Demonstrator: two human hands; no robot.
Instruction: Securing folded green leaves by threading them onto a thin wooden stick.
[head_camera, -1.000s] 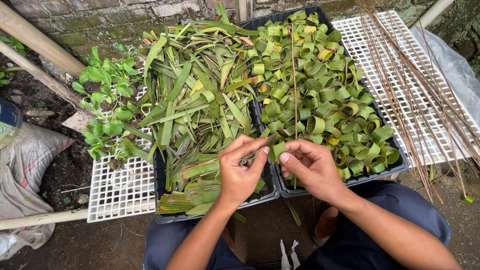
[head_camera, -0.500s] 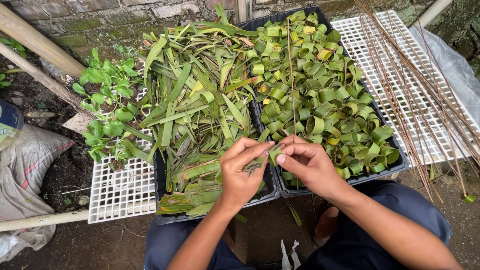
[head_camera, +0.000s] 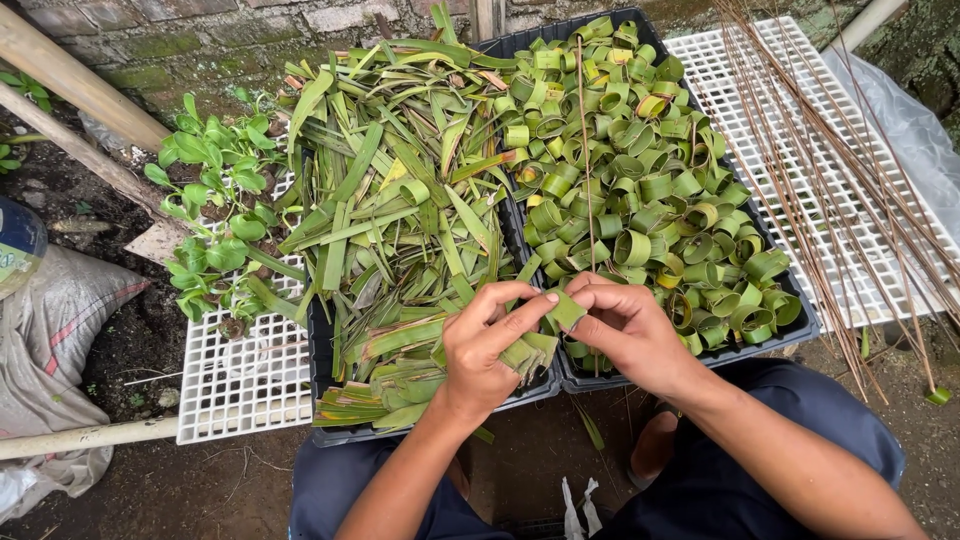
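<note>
My left hand (head_camera: 487, 345) and my right hand (head_camera: 622, 330) meet over the near edge of two black trays, both pinching one green leaf strip (head_camera: 563, 309) that is folded between the fingertips. A thin brown stick (head_camera: 584, 150) rises from my right hand across the right tray. The left tray (head_camera: 322, 345) holds a heap of flat green leaf strips (head_camera: 400, 210). The right tray (head_camera: 790, 335) is filled with several rolled leaf rings (head_camera: 640, 190).
White plastic grids (head_camera: 240, 380) lie under the trays on both sides. A bundle of thin brown sticks (head_camera: 840, 190) lies on the right grid. Small green plants (head_camera: 215, 215), bamboo poles (head_camera: 70, 70), a brick wall and a sack (head_camera: 50, 330) are at the left.
Both hands have stayed over the trays' near edge. The fingers have worked the leaf strip, which now shows folded between the fingertips.
</note>
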